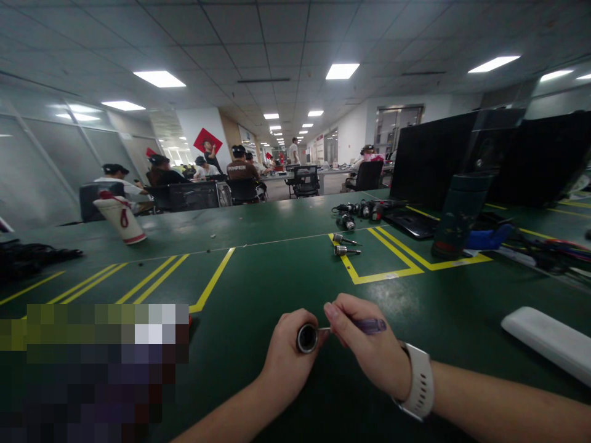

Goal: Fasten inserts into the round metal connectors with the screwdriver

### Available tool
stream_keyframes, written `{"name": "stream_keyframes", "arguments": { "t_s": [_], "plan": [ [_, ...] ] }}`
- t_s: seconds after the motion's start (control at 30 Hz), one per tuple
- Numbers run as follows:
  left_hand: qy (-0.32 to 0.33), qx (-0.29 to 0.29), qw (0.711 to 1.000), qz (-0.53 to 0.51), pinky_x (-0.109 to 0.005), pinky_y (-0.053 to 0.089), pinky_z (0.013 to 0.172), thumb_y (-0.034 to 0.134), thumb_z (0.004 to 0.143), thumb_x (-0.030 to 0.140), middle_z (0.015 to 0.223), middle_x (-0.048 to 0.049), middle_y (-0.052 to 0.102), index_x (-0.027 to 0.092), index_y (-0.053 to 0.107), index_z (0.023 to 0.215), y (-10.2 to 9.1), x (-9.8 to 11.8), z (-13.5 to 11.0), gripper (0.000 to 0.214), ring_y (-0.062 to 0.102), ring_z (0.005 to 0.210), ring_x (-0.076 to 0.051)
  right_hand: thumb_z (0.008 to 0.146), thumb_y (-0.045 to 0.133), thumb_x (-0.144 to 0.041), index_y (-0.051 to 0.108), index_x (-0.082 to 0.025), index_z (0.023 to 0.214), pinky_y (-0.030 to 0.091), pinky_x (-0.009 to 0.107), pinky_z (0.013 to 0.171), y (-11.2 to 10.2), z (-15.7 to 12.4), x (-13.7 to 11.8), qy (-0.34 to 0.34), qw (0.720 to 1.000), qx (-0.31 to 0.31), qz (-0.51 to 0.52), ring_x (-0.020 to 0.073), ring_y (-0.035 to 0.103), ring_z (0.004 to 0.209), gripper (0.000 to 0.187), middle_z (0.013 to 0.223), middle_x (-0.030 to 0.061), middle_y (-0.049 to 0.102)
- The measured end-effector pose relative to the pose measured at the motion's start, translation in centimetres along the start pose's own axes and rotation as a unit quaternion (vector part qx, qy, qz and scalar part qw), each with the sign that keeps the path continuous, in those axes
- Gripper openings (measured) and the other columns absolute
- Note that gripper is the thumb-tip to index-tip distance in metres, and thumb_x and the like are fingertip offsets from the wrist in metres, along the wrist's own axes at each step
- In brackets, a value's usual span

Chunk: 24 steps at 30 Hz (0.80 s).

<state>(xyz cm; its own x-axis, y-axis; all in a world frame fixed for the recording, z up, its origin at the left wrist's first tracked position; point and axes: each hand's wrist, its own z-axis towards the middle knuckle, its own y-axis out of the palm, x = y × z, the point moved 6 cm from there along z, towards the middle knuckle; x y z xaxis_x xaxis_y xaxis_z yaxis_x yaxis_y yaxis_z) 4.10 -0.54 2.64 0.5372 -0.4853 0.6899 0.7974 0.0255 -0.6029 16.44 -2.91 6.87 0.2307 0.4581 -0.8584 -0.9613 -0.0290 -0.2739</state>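
Observation:
My left hand (292, 344) is wrapped round a short hollow cylinder (307, 339), dark inside with a metallic rim, its open end facing me. A screwdriver (369, 326) with a see-through purple handle lies in my right hand (364, 344). Its thin shaft points left and reaches the side of the cylinder; whether the tip sits in a screw is hidden. Both hands are close together above the green table (258, 277). Farther back lie two metal parts with thin shafts, one (340, 239) behind the other (346, 250).
Dark metal parts (346, 221) with cables lie behind. To the right stand a dark bottle (462, 215), black monitors (434, 163) and a white case (549, 344). A paper cup (120, 218) tilts at left. Yellow tape (388, 275) marks the table. People sit beyond it.

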Motion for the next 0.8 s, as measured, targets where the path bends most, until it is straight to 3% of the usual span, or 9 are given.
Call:
{"name": "stream_keyframes", "arguments": {
  "t_s": [0.37,0.63,0.8],
  "plan": [
    [-0.068,0.029,0.981,-0.178,-0.022,0.036,0.049,0.064,0.065,0.021,0.055,0.005,0.048,0.018,0.051,0.059,-0.6,-0.4,0.3,0.014,0.044,0.052,-0.012,0.089,0.04,-0.04,0.041,-0.021,0.056,0.031,0.026,0.048,-0.1,-0.2,-0.1,-0.012,1.0,-0.006,0.008,0.0119,0.038,0.049,0.038,0.053,-0.0044,0.038],
    [-0.1,0.047,0.972,-0.205,-0.02,0.035,0.047,0.068,0.066,0.027,0.056,0.0056,0.048,0.018,0.053,0.061,-0.8,-0.8,0.4,0.019,0.043,0.052,-0.011,0.09,0.041,-0.037,0.045,-0.021,0.055,0.033,0.025,0.048,-1.0,-0.1,0.1,-0.024,0.999,0.039,0.024,0.0115,0.04,0.047,0.039,0.049,-0.0044,0.041],
    [-0.097,0.041,0.972,-0.21,-0.021,0.036,0.049,0.068,0.067,0.027,0.057,0.0055,0.049,0.018,0.053,0.062,-0.7,-1.0,0.4,0.018,0.044,0.053,-0.011,0.09,0.042,-0.035,0.046,-0.02,0.056,0.034,0.025,0.048,-0.7,0.0,0.4,-0.016,0.999,0.026,0.028,0.0109,0.041,0.048,0.038,0.051,-0.0045,0.042]
  ]
}}
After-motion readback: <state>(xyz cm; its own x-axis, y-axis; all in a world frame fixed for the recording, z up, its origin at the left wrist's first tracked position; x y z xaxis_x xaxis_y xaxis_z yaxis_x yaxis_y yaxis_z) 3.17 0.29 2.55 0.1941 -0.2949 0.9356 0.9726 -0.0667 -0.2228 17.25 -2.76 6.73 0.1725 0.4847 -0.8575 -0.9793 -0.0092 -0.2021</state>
